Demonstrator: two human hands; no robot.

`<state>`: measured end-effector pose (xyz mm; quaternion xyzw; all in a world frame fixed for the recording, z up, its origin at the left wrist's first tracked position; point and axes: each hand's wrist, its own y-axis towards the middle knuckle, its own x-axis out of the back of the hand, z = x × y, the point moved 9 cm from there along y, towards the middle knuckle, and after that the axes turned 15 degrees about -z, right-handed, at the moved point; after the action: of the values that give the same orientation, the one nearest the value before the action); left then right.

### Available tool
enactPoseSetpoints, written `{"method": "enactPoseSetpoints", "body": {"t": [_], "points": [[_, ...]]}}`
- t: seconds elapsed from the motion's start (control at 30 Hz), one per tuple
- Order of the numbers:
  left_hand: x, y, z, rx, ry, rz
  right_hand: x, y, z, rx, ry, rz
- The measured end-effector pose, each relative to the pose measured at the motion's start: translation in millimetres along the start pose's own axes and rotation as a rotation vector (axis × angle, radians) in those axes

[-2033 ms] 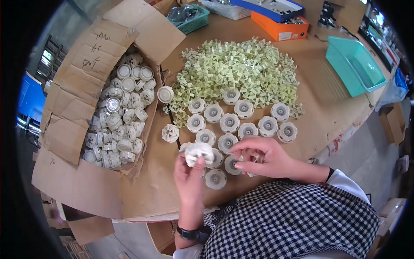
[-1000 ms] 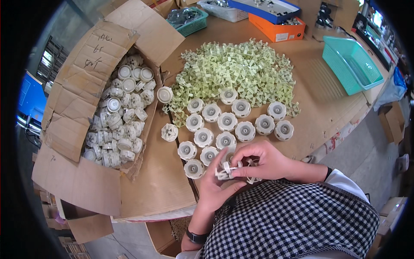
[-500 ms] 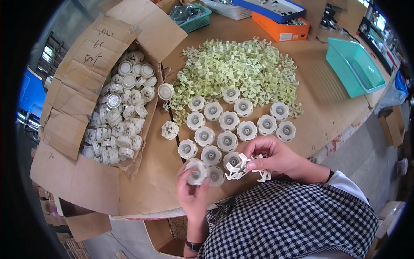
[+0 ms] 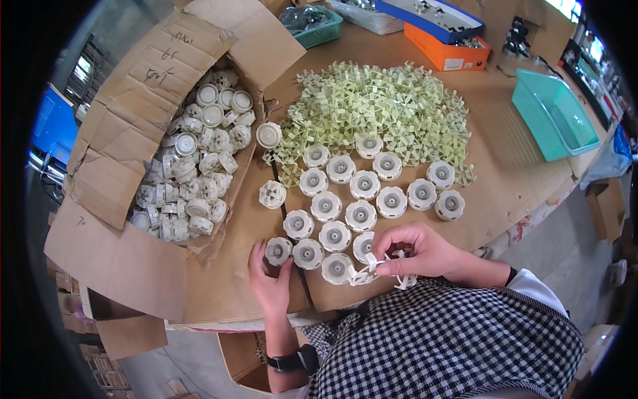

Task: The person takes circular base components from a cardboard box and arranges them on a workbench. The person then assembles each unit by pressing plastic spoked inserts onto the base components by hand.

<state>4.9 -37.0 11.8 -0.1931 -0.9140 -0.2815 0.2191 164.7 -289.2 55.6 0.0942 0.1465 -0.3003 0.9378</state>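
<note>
My left hand (image 4: 269, 282) is curled round a round white plastic cap (image 4: 278, 251), thumb on one side and fingers on the other. That cap sits on the cardboard-covered table at the left end of the nearest caps. Right beside it is another similar cap (image 4: 308, 254), hollow side up with a grey ring inside. My right hand (image 4: 422, 251) pinches several white pronged plastic clips (image 4: 364, 274) just above the nearest caps. Some of the clips are hidden by my fingers. More caps (image 4: 360, 217) stand in loose rows ahead of my hands.
A heap of pale green-white clips (image 4: 385, 113) lies behind the caps. At left, an open cardboard box (image 4: 219, 229) holds many white round assemblies. A turquoise basket (image 4: 531, 100) stands at right; an orange box (image 4: 445, 53) with a blue tray (image 4: 425, 20) is at the back.
My left hand has moved left and down onto the table with a cap. Two more caps now stand at the near left. My right hand still holds the clips; the view has shifted slightly.
</note>
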Motion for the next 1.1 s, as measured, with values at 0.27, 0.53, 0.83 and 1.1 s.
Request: {"method": "enactPoseSetpoints", "body": {"t": [0.27,0.53,0.83,1.1], "points": [[34.6,83.7,12.5,-0.166,0.16,-0.229,16.0,-5.7,-14.1,-0.329,0.209,-0.191],[55.5,151.5,39.7,-0.297,0.672,-0.138,18.2,-8.3,-27.3,-0.307,0.239,-0.11],[67.1,85.2,69.8,0.245,-0.314,-0.369,2.8,-3.5,-29.5,-0.321,0.096,-0.056],[1.4,-2.6,-55.6,0.214,-0.524,0.054,-17.5,5.5,-6.4,-0.022,-0.215,-0.057]]}}
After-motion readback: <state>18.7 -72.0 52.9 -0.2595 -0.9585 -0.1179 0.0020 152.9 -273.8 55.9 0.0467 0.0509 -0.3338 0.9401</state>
